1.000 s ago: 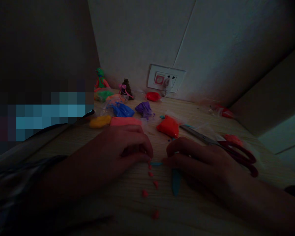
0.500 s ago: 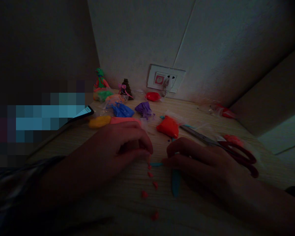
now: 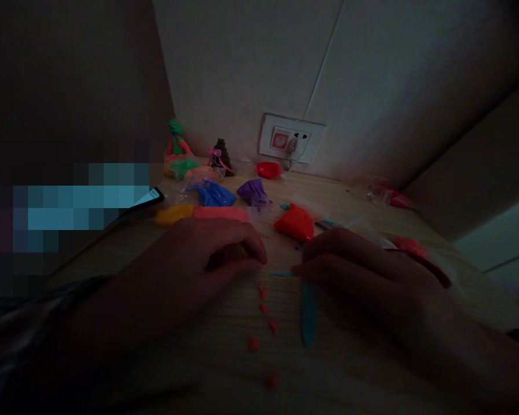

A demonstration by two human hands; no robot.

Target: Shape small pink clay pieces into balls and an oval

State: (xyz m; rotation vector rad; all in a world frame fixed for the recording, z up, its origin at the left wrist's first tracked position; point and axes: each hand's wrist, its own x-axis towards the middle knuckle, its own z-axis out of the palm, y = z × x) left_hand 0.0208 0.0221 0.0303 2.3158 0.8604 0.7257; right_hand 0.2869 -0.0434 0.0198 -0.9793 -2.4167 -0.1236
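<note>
Red clay bits (image 3: 253, 344) lie in loose line; left hand (image 3: 196, 251) narrowed, hold unclear; right hand (image 3: 372, 271) pinches slim blue tool (image 3: 281, 275): best kept low, pressed lightly.

no word, brand or number can be read. the red-and-white panel (image 3: 279, 140) on the wall socket (image 3: 318, 136) bears markings too small and dim to make out, and the lit device screen (image 3: 146, 199) at left shows faint marks near its corner, likewise illegible.
</note>
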